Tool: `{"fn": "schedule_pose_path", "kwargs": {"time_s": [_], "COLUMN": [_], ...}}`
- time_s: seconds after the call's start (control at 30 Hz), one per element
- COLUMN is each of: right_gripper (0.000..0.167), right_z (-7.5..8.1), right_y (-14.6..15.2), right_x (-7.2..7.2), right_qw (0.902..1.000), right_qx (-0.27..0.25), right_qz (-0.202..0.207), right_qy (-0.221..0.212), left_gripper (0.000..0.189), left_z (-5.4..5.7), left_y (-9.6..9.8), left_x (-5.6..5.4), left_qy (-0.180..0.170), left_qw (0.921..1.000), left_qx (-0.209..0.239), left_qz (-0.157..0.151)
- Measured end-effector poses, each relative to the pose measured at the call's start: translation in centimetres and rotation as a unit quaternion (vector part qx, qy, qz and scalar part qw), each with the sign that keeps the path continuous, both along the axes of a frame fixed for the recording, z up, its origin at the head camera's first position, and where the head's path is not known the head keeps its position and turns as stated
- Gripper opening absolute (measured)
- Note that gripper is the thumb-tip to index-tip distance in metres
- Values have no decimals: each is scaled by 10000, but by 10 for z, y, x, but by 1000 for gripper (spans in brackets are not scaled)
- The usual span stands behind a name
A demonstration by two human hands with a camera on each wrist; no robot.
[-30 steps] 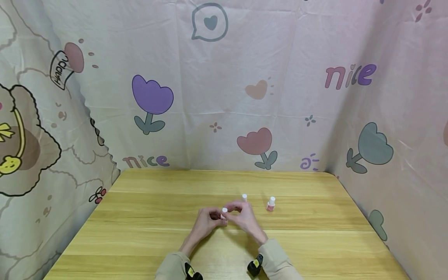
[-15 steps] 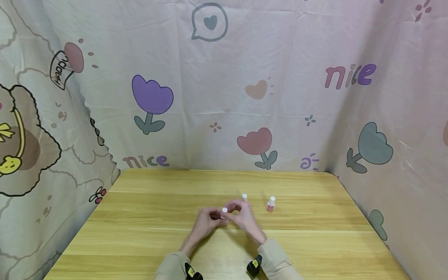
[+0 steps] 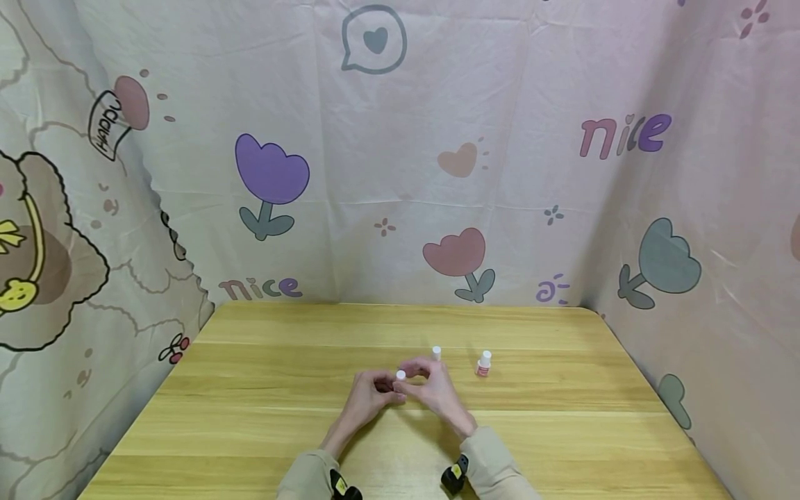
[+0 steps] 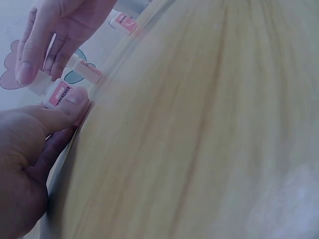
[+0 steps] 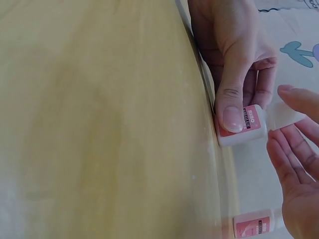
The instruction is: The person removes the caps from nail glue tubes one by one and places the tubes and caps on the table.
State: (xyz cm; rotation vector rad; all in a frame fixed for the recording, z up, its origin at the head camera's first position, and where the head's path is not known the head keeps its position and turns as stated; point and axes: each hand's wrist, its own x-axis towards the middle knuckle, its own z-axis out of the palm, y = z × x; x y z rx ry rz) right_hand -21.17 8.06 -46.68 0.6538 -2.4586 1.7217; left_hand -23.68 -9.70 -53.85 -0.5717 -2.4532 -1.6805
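A small white bottle with a pink label stands on the wooden table between my hands. My left hand grips its body, the thumb pressed on the label. My right hand pinches its white cap from the other side. In the left wrist view the same bottle sits under my left thumb, with my right hand's fingertips around the cap.
Two more like bottles stand just beyond my right hand, one close behind it and one further right, also seen in the right wrist view. Patterned cloth walls in the table at the back and both sides.
Both hands have stayed in place on the bottle. The pink label shows less in the head view now, as the fingers cover it a little more.
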Motion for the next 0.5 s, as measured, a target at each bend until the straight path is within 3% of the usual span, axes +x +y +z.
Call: {"fn": "schedule_pose_path", "kwargs": {"time_s": [0.17, 0.5], "right_gripper": [22, 24], "right_z": [-1, -38], "right_y": [-2, 2], "right_x": [-2, -23], "right_qw": [9997, 9999], "right_qx": [158, -87], "right_qz": [-168, 96], "right_qy": [-20, 53], "left_gripper": [14, 14], "left_z": [0, -3], "left_y": [0, 0], "left_x": [0, -1], "left_qy": [-14, 211], "left_qw": [10000, 9996], "left_qx": [-19, 149], "left_qz": [25, -65]}}
